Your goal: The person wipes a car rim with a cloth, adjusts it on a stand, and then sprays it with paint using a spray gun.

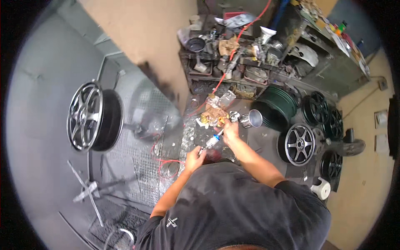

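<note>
We are holding the clear, blue-banded cylinder (212, 141) below and left of the metal can (251, 119), our left hand (194, 159) pinching its near end, our right hand (230, 132) seemingly gripping its far stem. We are judging this handling unfinished; completed steps aren't showing.

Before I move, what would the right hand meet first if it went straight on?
Most likely the crumpled brown paper just ahead of the right hand, though depth is unclear in this single view; the hand might pass above it.
</note>
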A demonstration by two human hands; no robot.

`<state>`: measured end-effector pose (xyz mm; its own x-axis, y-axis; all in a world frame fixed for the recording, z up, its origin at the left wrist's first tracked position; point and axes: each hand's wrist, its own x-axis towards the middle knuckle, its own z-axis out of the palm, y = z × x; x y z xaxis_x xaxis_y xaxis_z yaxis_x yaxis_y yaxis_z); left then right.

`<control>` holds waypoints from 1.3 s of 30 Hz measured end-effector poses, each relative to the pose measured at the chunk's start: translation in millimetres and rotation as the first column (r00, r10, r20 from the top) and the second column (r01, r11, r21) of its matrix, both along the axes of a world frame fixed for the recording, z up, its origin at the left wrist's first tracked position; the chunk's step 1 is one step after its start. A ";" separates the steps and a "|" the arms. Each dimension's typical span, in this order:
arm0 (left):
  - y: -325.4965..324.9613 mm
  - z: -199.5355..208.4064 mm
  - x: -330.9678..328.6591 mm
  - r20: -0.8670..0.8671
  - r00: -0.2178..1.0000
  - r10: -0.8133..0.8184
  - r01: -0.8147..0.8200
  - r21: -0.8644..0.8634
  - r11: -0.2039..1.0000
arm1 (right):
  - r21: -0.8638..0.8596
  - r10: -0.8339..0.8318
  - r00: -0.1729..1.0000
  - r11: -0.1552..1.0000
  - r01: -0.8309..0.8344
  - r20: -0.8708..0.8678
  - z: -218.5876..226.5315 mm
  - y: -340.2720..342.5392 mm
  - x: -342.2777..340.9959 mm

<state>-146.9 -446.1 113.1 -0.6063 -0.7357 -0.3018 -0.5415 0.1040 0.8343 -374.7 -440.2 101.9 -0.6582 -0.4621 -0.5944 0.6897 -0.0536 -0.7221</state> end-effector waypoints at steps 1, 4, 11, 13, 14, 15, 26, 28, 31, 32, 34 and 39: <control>-5.4 11.0 -7.0 -0.068 0.997 0.030 -0.031 -0.018 0.999 | 0.003 0.015 1.000 1.000 -0.015 0.004 -0.1 -3.9 -3.4; -29.6 -1.6 -12.1 -0.033 0.999 -0.002 0.001 -0.050 0.999 | 0.034 0.028 0.999 0.999 -0.028 0.019 -1.1 -22.1 -12.9; -131.7 3.2 -40.0 0.027 0.993 -0.115 0.118 -0.177 0.977 | -0.044 0.046 0.997 0.998 -0.048 -0.057 18.0 -103.3 -37.9; -153.4 13.6 -47.6 0.028 0.994 -0.110 0.113 -0.206 0.972 | -0.054 0.014 0.999 0.998 -0.012 0.042 20.1 -131.6 -45.4; -163.1 6.6 -46.3 0.015 0.995 -0.096 0.098 -0.198 0.975 | -0.019 0.037 0.997 0.999 -0.035 0.072 42.7 -146.7 -39.5; -172.0 4.5 -45.8 -0.053 0.995 -0.087 0.073 -0.224 0.972 | 0.025 0.044 0.995 0.999 -0.046 0.089 40.9 -159.5 -42.6; -211.9 19.4 -81.3 -0.061 0.957 0.282 -0.282 0.005 0.959 | 0.073 0.331 0.934 0.937 -0.343 0.134 -7.0 -272.7 -102.4; -207.6 -29.0 -59.0 -0.023 0.929 0.370 -0.370 -0.104 0.923 | 0.064 0.255 0.966 0.966 -0.252 -0.040 10.8 -299.8 -138.8; -187.8 -4.1 -46.2 0.096 0.788 0.609 -0.600 -0.108 0.793 | 0.095 0.326 0.930 0.945 -0.314 -0.168 30.1 -331.5 -217.2; -182.5 -10.3 -38.1 0.171 0.751 0.638 -0.628 -0.114 0.770 | 0.099 0.358 0.899 0.934 -0.344 -0.253 37.2 -341.7 -240.4; -163.9 -20.6 -31.9 0.315 0.702 0.639 -0.687 0.061 0.724 | 0.219 0.513 0.795 0.858 -0.464 -0.324 37.6 -373.0 -286.4; -116.6 -21.8 -88.5 0.281 0.698 0.659 -0.716 0.251 0.651 | 0.340 0.580 0.587 0.812 -0.475 -0.565 -37.0 -483.1 -379.1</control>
